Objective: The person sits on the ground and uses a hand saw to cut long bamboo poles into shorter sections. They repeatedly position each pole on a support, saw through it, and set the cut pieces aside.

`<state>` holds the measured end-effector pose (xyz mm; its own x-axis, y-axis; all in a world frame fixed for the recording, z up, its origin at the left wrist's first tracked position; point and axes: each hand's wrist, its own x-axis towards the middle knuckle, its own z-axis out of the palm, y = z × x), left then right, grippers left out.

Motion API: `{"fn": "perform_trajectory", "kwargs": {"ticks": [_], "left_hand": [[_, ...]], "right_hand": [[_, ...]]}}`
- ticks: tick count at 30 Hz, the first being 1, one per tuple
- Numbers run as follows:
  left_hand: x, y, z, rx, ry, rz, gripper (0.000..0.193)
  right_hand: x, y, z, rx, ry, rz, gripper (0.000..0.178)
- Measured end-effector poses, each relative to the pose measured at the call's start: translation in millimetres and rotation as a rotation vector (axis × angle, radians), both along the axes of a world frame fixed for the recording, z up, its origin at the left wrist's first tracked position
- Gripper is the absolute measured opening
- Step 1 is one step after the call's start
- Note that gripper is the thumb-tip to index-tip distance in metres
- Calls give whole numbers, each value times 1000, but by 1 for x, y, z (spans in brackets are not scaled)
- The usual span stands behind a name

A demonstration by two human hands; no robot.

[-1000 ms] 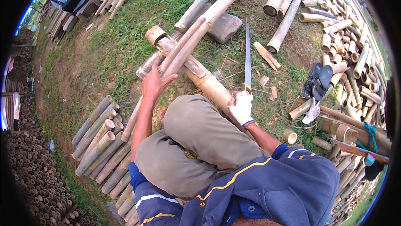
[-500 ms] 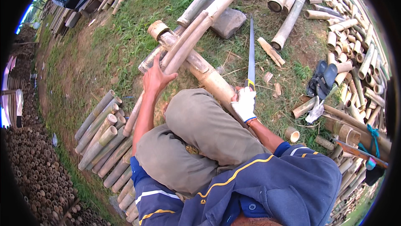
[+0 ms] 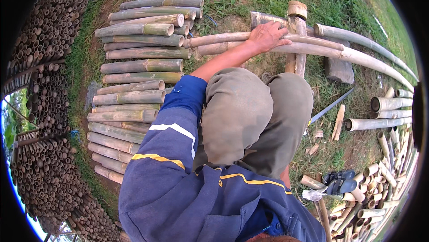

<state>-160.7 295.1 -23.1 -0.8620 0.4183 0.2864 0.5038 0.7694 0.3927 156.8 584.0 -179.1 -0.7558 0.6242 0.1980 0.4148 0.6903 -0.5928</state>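
Observation:
My bare left hand [image 3: 269, 36] lies across a thin bamboo pole [image 3: 223, 39], fingers over its far side and thumb on the near side. Beside that pole runs a longer, thicker bamboo pole [image 3: 375, 63]. Both cross a notched bamboo support [image 3: 296, 63] with a ringed end. Behind my knee, my right hand is hidden; only a bit of its forearm shows. The blade of a handsaw [image 3: 333, 106] points out past the knee, over the grass, and its handle end is mostly covered.
Cut bamboo lengths [image 3: 142, 65] lie in a row at the left, before large bamboo stacks [image 3: 44, 170]. A stone [image 3: 339, 68] sits under the poles. Black sandals [image 3: 339, 182] and heaped bamboo offcuts [image 3: 375, 197] are at lower right. A split bamboo piece [image 3: 338, 121] lies near the saw.
My view has swung left, so the scene sits further right. My left hand stays on the poles. My gloved right hand, seen before on the saw handle, is now out of sight behind my knee.

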Motion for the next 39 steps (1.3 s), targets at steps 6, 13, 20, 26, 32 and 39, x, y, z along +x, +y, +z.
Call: {"fn": "perform_trajectory", "kwargs": {"ticks": [6, 13, 20, 26, 32, 39], "left_hand": [[-3, 7, 2, -75, -10, 7, 54], [-8, 31, 23, -91, 68, -28, 54], [-15, 46, 19, -26, 6, -35, 54], [-14, 44, 20, -32, 6, -34, 56], [-3, 10, 34, -101, -123, 32, 62], [-13, -57, 13, 49, -44, 134, 41]], "right_hand": [[0, 2, 5, 102, -27, 45, 29], [-8, -6, 9, 173, -55, 106, 29], [-19, -13, 36, 93, -49, 68, 26], [-20, -21, 50, 120, -44, 75, 34], [-23, -21, 48, 199, 35, 105, 22], [-16, -13, 51, 159, -8, 103, 33]]}}
